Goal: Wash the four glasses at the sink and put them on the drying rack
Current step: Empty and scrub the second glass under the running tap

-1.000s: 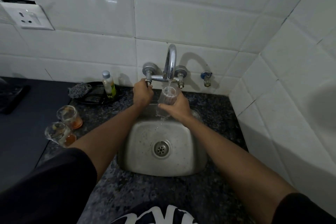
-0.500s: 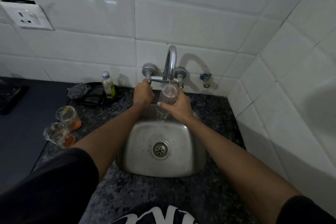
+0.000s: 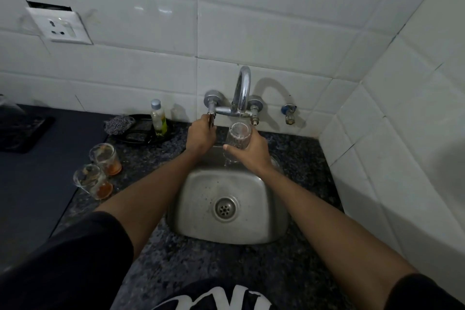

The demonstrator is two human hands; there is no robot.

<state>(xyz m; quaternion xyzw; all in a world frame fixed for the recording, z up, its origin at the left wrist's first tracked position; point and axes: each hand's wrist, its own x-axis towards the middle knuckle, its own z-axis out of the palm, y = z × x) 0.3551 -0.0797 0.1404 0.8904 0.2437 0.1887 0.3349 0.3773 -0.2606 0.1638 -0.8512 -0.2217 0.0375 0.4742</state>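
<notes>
Filling under tap (image 3: 242, 88): glass (image 3: 238, 139) gripped by right hand (image 3: 251, 152); left hand (image 3: 201, 134) gripping handle (image 3: 211, 118).

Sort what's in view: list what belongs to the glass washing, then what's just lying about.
Job: glass in the right hand; left hand on the tap handle; spout; sink; two dirty glasses.

Lying about: bottle, scrubber, black tray, socket, side valve.
</notes>
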